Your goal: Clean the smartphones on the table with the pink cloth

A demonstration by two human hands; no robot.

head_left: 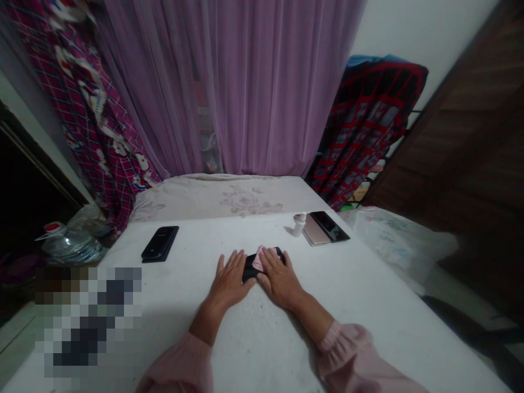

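A flat black object (249, 269), shaped like a phone, lies on the white table between my hands, partly covered. My left hand (230, 279) rests at its left end, fingers spread, the thumb along its near edge. A pink cloth (258, 261) sits on top of the black object. Over that cloth my right hand (280, 279) presses down, fingers bent onto it, hiding much of the cloth and the object's right part. Beyond my right hand stands a small white spray bottle (299, 226).
A dark phone in an opened case (159, 243) lies on the table (254, 338) at left. Another opened phone case (323, 228) is behind the bottle. A large water bottle (71, 243) stands beyond the left edge. Purple curtains (262, 87) hang behind.
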